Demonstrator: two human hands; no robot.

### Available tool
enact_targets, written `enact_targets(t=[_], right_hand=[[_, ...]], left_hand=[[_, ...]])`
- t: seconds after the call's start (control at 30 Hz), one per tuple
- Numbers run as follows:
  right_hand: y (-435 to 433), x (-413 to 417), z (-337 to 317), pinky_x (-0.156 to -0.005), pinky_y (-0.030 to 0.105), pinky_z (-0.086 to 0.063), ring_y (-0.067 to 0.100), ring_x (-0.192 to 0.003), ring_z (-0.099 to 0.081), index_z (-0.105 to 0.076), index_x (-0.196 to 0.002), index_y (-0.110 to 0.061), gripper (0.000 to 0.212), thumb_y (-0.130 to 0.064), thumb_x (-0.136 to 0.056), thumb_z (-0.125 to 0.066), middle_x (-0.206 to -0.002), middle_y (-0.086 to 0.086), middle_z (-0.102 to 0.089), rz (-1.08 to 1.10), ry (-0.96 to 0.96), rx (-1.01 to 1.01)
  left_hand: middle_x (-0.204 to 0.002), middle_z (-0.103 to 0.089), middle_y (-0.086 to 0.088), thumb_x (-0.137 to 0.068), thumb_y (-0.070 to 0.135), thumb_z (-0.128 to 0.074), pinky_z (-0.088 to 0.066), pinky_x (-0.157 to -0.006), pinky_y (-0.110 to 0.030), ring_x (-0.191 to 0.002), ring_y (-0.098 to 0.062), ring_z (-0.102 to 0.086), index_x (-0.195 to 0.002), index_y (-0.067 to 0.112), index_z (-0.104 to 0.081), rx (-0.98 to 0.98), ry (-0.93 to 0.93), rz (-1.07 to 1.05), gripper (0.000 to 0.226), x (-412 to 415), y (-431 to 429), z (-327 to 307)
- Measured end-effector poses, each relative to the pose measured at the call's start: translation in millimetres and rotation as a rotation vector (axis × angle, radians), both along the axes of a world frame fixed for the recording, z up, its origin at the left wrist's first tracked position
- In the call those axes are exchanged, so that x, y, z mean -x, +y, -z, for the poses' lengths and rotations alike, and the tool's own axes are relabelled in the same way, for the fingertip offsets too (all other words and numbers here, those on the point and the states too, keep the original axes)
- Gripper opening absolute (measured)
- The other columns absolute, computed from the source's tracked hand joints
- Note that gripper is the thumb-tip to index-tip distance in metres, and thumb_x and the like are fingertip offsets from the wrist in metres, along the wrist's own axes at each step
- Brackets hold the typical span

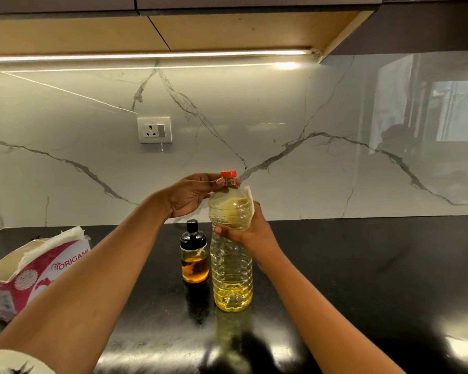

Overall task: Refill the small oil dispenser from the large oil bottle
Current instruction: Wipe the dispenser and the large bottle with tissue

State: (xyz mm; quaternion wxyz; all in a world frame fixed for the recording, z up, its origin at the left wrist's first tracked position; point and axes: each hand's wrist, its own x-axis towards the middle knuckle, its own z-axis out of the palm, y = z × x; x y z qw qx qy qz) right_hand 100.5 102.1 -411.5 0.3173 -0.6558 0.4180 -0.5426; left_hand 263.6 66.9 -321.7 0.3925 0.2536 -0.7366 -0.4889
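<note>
The large clear oil bottle point(231, 268) stands upright on the black counter point(362, 265), yellow oil low in its base, its red cap point(228, 174) on. My right hand point(250, 229) grips its upper body, with a white tissue between palm and bottle. My left hand point(191, 194) is at the neck just under the cap, fingers curled toward it. The small oil dispenser point(194, 255), with a black lid and amber oil, stands directly left of the bottle, touched by neither hand.
A torn pink and white tissue pack point(38, 268) lies at the counter's left. A wall socket point(154, 130) sits on the marble backsplash behind. Cabinets hang overhead.
</note>
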Motion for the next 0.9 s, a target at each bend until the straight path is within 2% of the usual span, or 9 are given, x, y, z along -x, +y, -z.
enact_targets(t=[0.07, 0.23, 0.33, 0.43, 0.5, 0.63, 0.7, 0.77, 0.9], right_hand=[[4.8, -4.8, 0.3, -0.082, 0.021, -0.049, 0.012, -0.106, -0.055, -0.033, -0.132, -0.026, 0.083, -0.036, -0.066, -0.083, -0.117, -0.005, -0.055, 0.112, 0.002, 0.034], [12.4, -29.4, 5.9, -0.087, 0.036, -0.054, 0.017, -0.107, -0.059, -0.027, -0.133, -0.028, 0.086, -0.045, -0.067, -0.080, -0.119, -0.003, -0.057, 0.286, 0.037, 0.126], [20.9, -38.3, 10.2, -0.091, 0.036, -0.053, 0.016, -0.116, -0.054, -0.019, -0.140, -0.032, 0.091, -0.042, -0.071, -0.078, -0.129, -0.005, -0.050, 0.327, 0.007, 0.184], [29.0, -38.5, 14.0, -0.101, 0.032, -0.043, 0.014, -0.131, -0.036, -0.006, -0.147, -0.031, 0.095, -0.040, -0.079, -0.071, -0.147, -0.005, -0.027, 0.344, 0.111, 0.314], [29.2, -36.8, 13.5, -0.102, 0.032, -0.041, 0.014, -0.133, -0.032, -0.007, -0.147, -0.029, 0.086, -0.056, -0.083, -0.057, -0.150, -0.005, -0.021, 0.304, 0.171, 0.370], [21.4, -24.4, -5.4, -0.075, 0.019, -0.046, 0.004, -0.103, -0.056, -0.039, -0.128, -0.030, 0.087, -0.088, -0.068, -0.014, -0.120, -0.004, -0.055, 0.046, -0.081, 0.130], [22.9, -19.8, -7.8, -0.072, 0.015, -0.048, 0.001, -0.100, -0.058, -0.048, -0.121, -0.035, 0.068, -0.078, -0.076, -0.018, -0.113, -0.009, -0.060, -0.008, -0.158, 0.113], [26.3, -23.8, -2.2, -0.086, 0.014, -0.048, 0.000, -0.111, -0.054, -0.046, -0.129, -0.037, 0.046, -0.056, -0.092, -0.026, -0.125, -0.011, -0.056, -0.003, -0.200, 0.194], [21.1, -29.8, -7.2, -0.092, 0.026, -0.049, 0.012, -0.112, -0.057, -0.053, -0.127, -0.023, 0.036, -0.039, -0.100, -0.034, -0.124, -0.002, -0.059, -0.016, -0.268, 0.158]], left_hand=[[-0.100, -0.072, 0.005, -0.088, 0.018, -0.052, -0.048, -0.074, -0.008, -0.096, -0.005, -0.064, -0.110, 0.012, -0.065, 0.053, -0.026, -0.121, 0.026, 5.2, 8.6, 2.5], [-0.086, -0.072, 0.003, -0.080, 0.041, -0.071, -0.050, -0.070, -0.023, -0.080, -0.009, -0.065, -0.093, 0.020, -0.072, 0.350, -0.143, -0.704, 0.025, 24.0, 29.3, 10.4], [-0.075, -0.069, 0.005, -0.076, 0.045, -0.074, -0.046, -0.062, -0.022, -0.070, -0.006, -0.062, -0.080, 0.020, -0.072, 0.391, -0.143, -0.863, 0.026, 30.1, 36.7, 9.6], [-0.077, -0.071, 0.004, -0.071, 0.043, -0.078, -0.045, -0.059, -0.020, -0.072, -0.009, -0.064, -0.075, 0.024, -0.070, 0.304, -0.118, -0.806, 0.021, 25.8, 36.1, 6.8], [-0.080, -0.072, 0.002, -0.070, 0.041, -0.079, -0.044, -0.058, -0.017, -0.074, -0.008, -0.064, -0.079, 0.022, -0.073, 0.226, -0.099, -0.735, 0.022, 18.6, 35.7, 3.6], [-0.083, -0.071, 0.006, -0.072, 0.031, -0.077, -0.040, -0.055, -0.006, -0.077, 0.001, -0.062, -0.082, 0.020, -0.072, 0.110, -0.067, -0.581, 0.015, 9.4, 34.0, -2.0], [-0.085, -0.071, 0.008, -0.075, 0.028, -0.076, -0.041, -0.054, -0.004, -0.074, 0.007, -0.062, -0.083, 0.021, -0.072, 0.108, -0.077, -0.548, 0.011, 6.0, 31.1, -2.3], [-0.088, -0.071, 0.006, -0.078, 0.024, -0.073, -0.042, -0.051, -0.001, -0.070, 0.009, -0.064, -0.090, 0.017, -0.073, 0.104, -0.068, -0.513, 0.014, 2.8, 28.4, -1.0], [-0.105, -0.068, 0.002, -0.079, 0.027, -0.069, -0.042, -0.068, -0.006, -0.095, -0.002, -0.060, -0.104, 0.012, -0.071, 0.137, -0.126, -0.439, 0.030, -6.4, 25.6, -1.1]])
